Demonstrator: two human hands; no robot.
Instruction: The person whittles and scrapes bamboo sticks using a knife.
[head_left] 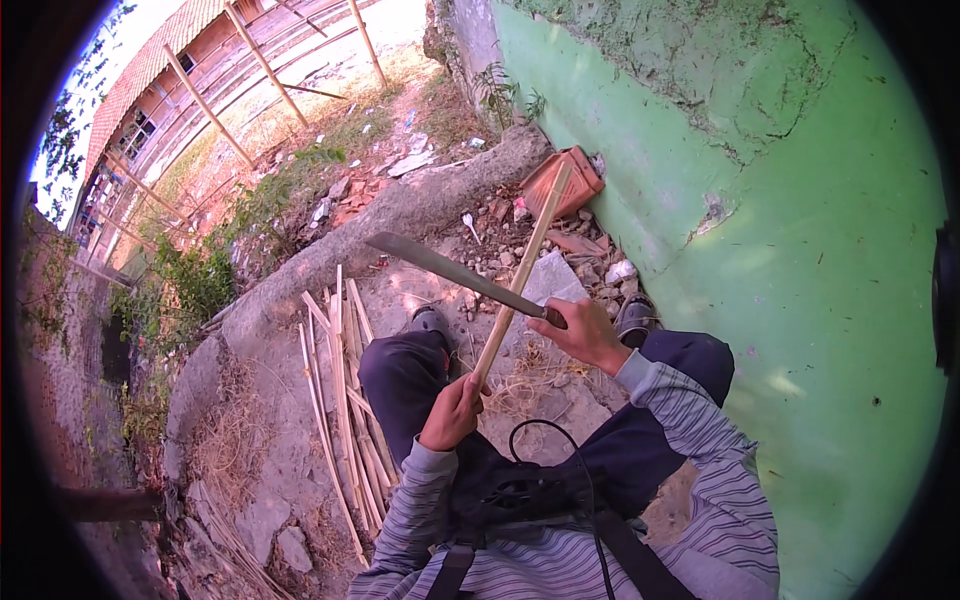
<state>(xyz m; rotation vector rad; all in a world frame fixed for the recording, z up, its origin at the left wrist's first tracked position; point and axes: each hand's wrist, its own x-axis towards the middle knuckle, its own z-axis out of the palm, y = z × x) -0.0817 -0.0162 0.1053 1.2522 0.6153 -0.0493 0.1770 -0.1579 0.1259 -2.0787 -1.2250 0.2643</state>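
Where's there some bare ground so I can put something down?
Fairly bare: the ground between the wood strips and the curved ledge, though straw lies nearby. The flat grey slab beside the rubble looks bare too, but the right hand's knife shows close by. Crowded: between the knees, with shavings, and around the orange crate, with rubble.

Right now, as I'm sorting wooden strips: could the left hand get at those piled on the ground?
Probably not without freeing itself: the left hand grips a long wooden strip. The piled strips lie beyond the bent left knee, which looks partly in the way.
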